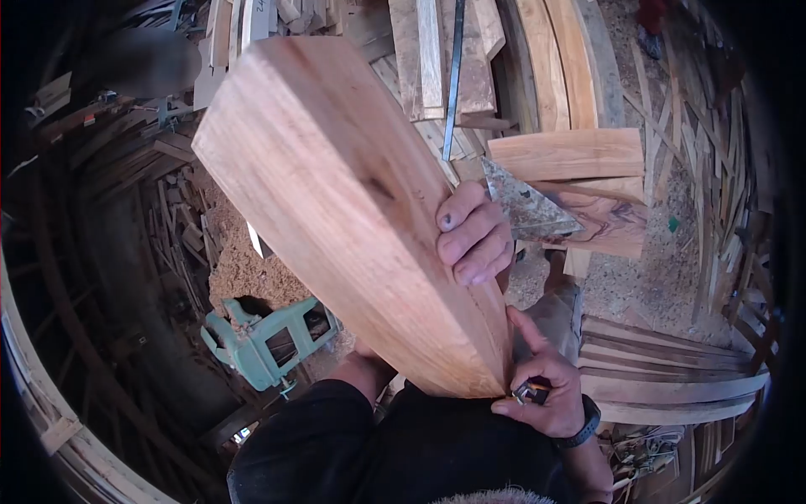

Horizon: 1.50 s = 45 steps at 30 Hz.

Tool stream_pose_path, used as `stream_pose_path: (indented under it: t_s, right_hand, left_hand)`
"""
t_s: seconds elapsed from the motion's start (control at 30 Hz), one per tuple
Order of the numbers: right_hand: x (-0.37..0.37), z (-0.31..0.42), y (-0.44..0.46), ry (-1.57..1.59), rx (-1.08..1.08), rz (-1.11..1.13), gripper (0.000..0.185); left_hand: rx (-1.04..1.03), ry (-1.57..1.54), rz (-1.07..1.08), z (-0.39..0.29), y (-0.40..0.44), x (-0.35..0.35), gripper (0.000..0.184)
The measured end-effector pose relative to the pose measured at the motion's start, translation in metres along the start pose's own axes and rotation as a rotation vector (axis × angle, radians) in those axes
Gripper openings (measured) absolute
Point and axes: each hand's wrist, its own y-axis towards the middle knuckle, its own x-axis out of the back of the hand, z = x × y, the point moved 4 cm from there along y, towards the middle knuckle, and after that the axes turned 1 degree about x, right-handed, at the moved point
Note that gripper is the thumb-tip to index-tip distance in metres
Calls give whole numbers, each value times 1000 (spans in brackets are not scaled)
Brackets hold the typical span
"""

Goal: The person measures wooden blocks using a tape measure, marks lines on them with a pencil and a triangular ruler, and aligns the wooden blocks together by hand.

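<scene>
A thick, squared wooden beam (336, 210) with a smooth pinkish-tan face and a dark knot lies diagonally across the view, close to my chest. My left forearm passes beneath it, and the fingers of my left hand (476, 235) curl over its right edge. Beside the beam's near end is my right hand (546, 386), with a dark band on the wrist. Thumb and fingers there close on a small metal-and-orange tool (529, 391), whose exact kind I cannot make out. The metal touches or nearly touches the beam's lower corner. My left palm is hidden.
A triangular metal plate (531, 204) lies by stacked short boards (571, 155). Curved planks (672, 391) are at lower right. To the left stands a green machine part (273, 340) near sawdust (260, 281). Long strips (705, 168) and offcuts surround the floor.
</scene>
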Motion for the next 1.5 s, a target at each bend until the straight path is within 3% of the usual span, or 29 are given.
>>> stream_pose_path:
  t_s: [0.37, 0.8, 0.97, 1.1, 1.2, 1.4, 1.5]
  right_hand:
    - [-10, 11, -2, -134, -45, 20, 29]
    - [-33, 29, 8, -290, 87, 34, 30]
    - [-47, 46, 16, -439, 98, 10, 30]
    - [-50, 46, 19, -446, 125, -48, 27]
    - [-52, 44, 19, -507, 123, -74, 25]
    - [-58, 41, 23, -725, 168, -126, 25]
    - [-58, 38, 22, -799, 195, -141, 25]
  left_hand:
    - [17, -78, 84, 6, -6, -5, 26]
    - [60, -117, 292, -2, 10, 1, 27]
    - [23, -132, 446, -6, 17, 3, 34]
    - [-24, -125, 440, -6, 5, 12, 44]
    - [-39, -123, 167, -3, -6, 17, 59]
    - [3, 181, -192, 1, -43, -26, 74]
    - [65, 373, -421, -3, -49, -8, 81]
